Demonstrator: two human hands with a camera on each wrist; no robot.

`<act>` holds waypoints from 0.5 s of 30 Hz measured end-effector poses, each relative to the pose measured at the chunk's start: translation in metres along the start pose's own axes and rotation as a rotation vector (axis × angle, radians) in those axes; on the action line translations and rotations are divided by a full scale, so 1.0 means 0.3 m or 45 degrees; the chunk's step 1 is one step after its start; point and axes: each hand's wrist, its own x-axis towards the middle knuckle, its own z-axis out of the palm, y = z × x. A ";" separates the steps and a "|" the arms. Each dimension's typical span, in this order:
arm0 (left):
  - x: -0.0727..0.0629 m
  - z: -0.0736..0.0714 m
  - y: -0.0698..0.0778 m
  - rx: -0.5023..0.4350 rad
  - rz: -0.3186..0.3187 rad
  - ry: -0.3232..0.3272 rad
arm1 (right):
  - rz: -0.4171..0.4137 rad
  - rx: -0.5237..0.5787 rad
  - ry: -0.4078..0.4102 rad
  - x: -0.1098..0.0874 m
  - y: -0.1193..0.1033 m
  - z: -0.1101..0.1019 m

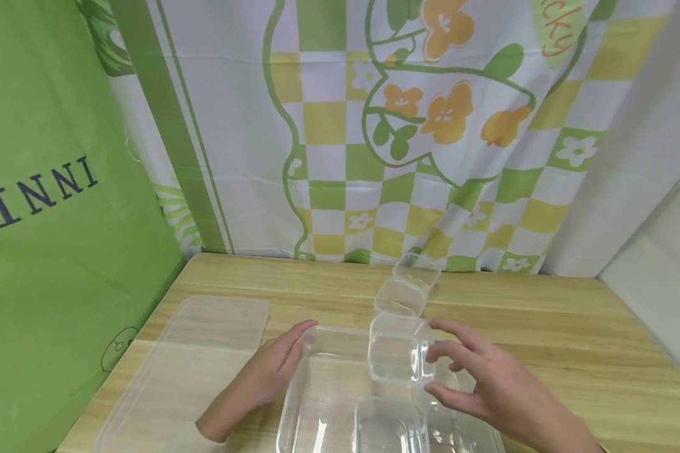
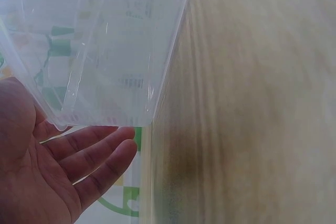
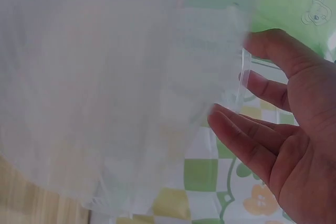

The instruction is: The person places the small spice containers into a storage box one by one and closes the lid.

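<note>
A small clear box (image 1: pixel 393 362) is pinched at its right side by the fingertips of the right hand (image 1: pixel 484 377), at the far rim of a large clear container (image 1: pixel 342 344). The container's far left corner is touched by the left hand (image 1: pixel 274 365), its fingers loosely extended. Beyond, two similar boxes (image 1: pixel 400 297) are set in line.

A small, clear, round-cornered box (image 1: pixel 401 350) is held by the far rim of a large, transparent, open-topped container (image 1: pixel 289 402).
</note>
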 end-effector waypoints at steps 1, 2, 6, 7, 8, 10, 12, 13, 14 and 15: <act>0.000 -0.001 0.001 -0.002 0.001 0.000 | -0.007 0.011 0.000 0.000 0.001 0.005; 0.000 -0.001 0.001 -0.004 0.001 -0.003 | -0.012 0.020 -0.001 0.000 0.002 0.009; 0.001 -0.001 0.002 -0.007 -0.005 -0.006 | -0.025 0.035 -0.011 -0.003 0.006 0.024; 0.001 -0.001 0.002 -0.006 -0.006 -0.006 | -0.036 0.034 -0.006 -0.003 0.007 0.028; 0.002 -0.001 0.001 -0.008 -0.004 -0.005 | -0.035 0.033 -0.008 -0.004 0.007 0.031; 0.002 -0.001 0.001 -0.009 0.002 0.001 | -0.037 0.031 -0.013 -0.006 0.009 0.038; 0.003 -0.001 0.000 -0.007 0.008 0.008 | -0.029 0.034 -0.019 -0.008 0.011 0.046; 0.002 -0.001 0.000 -0.003 0.011 0.010 | -0.029 0.036 -0.018 -0.009 0.012 0.051; 0.002 -0.001 -0.001 -0.001 0.015 0.013 | -0.019 0.040 -0.025 -0.010 0.013 0.055; 0.002 -0.001 -0.001 0.003 0.016 0.013 | -0.011 0.045 -0.031 -0.012 0.016 0.061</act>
